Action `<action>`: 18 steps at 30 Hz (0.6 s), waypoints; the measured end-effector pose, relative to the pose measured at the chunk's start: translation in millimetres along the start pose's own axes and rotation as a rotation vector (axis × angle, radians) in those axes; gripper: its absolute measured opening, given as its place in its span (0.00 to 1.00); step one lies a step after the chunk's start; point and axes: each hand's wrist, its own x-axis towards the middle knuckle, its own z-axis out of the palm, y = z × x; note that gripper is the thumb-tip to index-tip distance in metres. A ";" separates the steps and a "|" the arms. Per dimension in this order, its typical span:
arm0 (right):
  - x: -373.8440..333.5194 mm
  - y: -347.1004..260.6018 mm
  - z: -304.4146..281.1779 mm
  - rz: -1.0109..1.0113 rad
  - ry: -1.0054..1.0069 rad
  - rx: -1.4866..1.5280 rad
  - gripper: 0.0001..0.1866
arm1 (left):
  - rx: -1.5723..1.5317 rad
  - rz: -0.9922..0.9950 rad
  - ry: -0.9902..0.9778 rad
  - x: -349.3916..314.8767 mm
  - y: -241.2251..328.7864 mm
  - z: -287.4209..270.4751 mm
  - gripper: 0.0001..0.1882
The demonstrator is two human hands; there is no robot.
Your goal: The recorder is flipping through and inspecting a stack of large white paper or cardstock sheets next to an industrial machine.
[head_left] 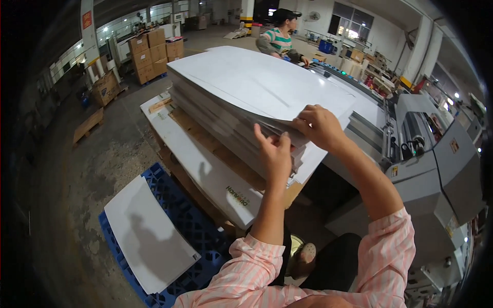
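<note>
The paper stack [246,82], flanked by pallet [185,218] and machine [441,159], is pinched edgewise by the right hand [321,126], left hand [276,156] loosely spread.

own hands [276,152]: 2 | tall sheet stack [251,82]: 1 | co-worker [280,41]: 1

A thick stack of white sheets [244,87] lies flat, its near edge lifted.
</note>
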 end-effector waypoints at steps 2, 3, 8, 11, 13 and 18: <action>-7.1 -5.2 1.6 -0.467 0.198 -0.474 0.07 | 0.099 0.111 -0.044 3.6 -4.4 -4.7 0.28; -8.4 -5.5 1.1 -0.528 0.222 -0.451 0.08 | 0.216 0.253 -0.010 9.8 -18.9 -10.7 0.16; -17.9 8.7 -15.5 -0.285 0.132 -0.258 0.08 | 0.290 0.193 -0.103 3.4 -27.2 -3.0 0.20; -8.0 31.0 -23.3 -0.004 0.195 0.207 0.09 | 0.436 0.237 -0.129 -3.4 -12.8 0.8 0.18; -1.7 20.9 -32.4 0.094 0.341 0.238 0.08 | 0.500 0.280 -0.086 -5.2 -19.2 -8.2 0.16; -15.4 29.4 -25.2 -0.184 0.395 0.036 0.11 | 0.389 0.309 -0.105 -5.3 -21.8 3.4 0.11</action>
